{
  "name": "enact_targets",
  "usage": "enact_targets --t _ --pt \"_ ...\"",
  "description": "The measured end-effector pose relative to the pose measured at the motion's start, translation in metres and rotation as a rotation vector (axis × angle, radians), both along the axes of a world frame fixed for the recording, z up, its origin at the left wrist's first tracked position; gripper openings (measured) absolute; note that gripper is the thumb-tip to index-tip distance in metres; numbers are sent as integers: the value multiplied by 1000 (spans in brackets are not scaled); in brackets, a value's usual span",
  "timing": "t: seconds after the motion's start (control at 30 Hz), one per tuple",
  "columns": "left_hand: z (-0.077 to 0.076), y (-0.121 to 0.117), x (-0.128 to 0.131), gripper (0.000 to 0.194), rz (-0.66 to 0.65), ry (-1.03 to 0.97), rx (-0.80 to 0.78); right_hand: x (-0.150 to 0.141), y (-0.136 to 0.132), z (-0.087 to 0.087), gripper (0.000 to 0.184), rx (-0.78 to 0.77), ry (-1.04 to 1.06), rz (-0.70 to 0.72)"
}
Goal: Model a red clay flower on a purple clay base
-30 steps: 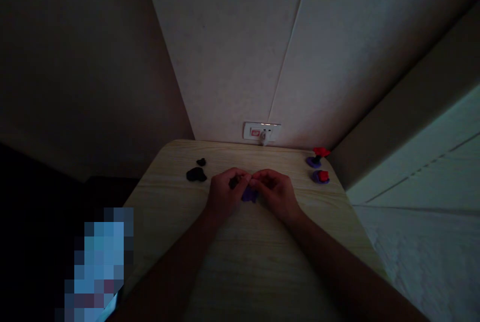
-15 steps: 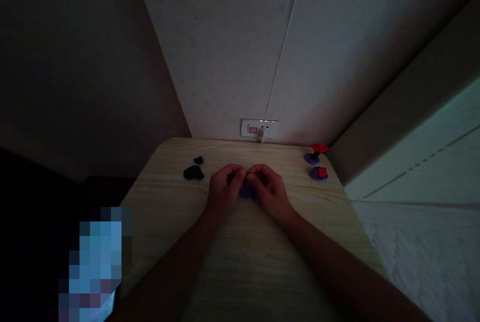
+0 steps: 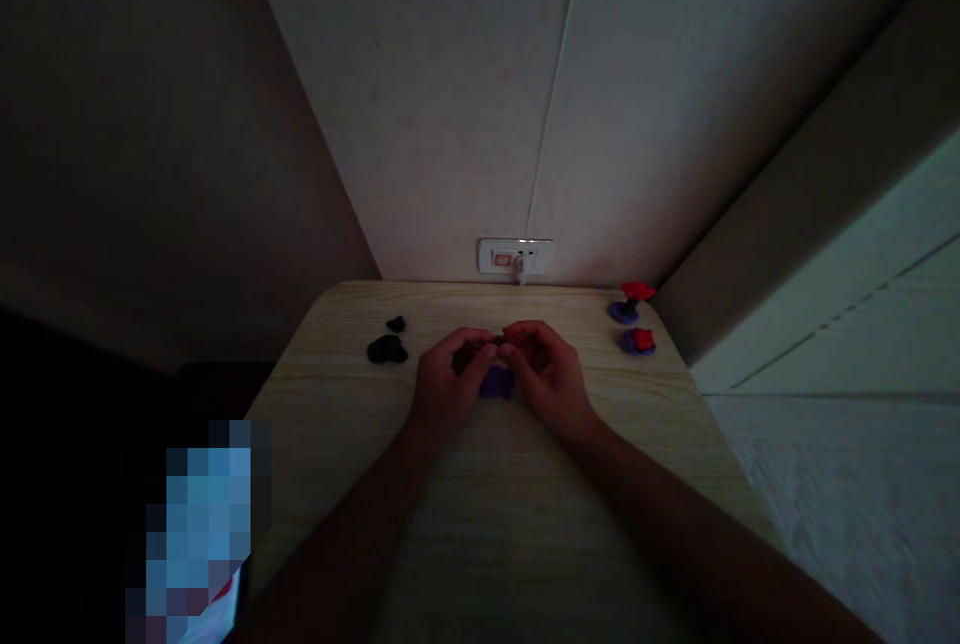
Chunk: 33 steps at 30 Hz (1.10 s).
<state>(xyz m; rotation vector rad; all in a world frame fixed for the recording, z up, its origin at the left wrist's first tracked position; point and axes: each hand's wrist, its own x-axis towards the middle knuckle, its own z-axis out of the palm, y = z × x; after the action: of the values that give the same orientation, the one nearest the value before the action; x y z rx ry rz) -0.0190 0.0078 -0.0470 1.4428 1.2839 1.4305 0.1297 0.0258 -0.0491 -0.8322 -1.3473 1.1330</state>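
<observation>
My left hand (image 3: 452,376) and my right hand (image 3: 553,374) meet over the middle of the table, thumbs and fingers pinched together. Between their fingertips is a small dark piece (image 3: 499,340), mostly covered, which looks like black modelling clay. Just below the thumbs lies a flattened purple lump (image 3: 496,383) on the tabletop. To the left sit a larger black lump (image 3: 387,350) and a smaller black lump (image 3: 396,324). At the far right stands a red flower shape (image 3: 636,291) on a dark stem and purple base. In front of it, a red piece (image 3: 643,338) rests on another purple base.
The light wooden table (image 3: 480,524) butts against the wall. A socket plate (image 3: 515,256) with a plug in it sits just above the back edge. At the lower left is a lit, pixelated screen (image 3: 202,524). A pale panel (image 3: 847,274) stands to the right.
The fingertips have shifted slightly, and the dark piece between them shows more. My right hand has turned a little outward, and more of the purple lump is visible. The view has shifted slightly.
</observation>
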Motion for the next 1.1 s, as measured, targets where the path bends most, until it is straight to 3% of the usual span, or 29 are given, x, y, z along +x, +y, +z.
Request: enact_targets --t 0.23,0.53,1.1 --pt "-1 -1 -2 16 36 65 30 5 3 0 25 -98 27 87" --pt "7 -5 3 11 62 23 16 5 0 6 15 -1 -102 83" --pt "0 0 10 18 -21 -476 -152 -7 -5 7 29 -118 127 155"
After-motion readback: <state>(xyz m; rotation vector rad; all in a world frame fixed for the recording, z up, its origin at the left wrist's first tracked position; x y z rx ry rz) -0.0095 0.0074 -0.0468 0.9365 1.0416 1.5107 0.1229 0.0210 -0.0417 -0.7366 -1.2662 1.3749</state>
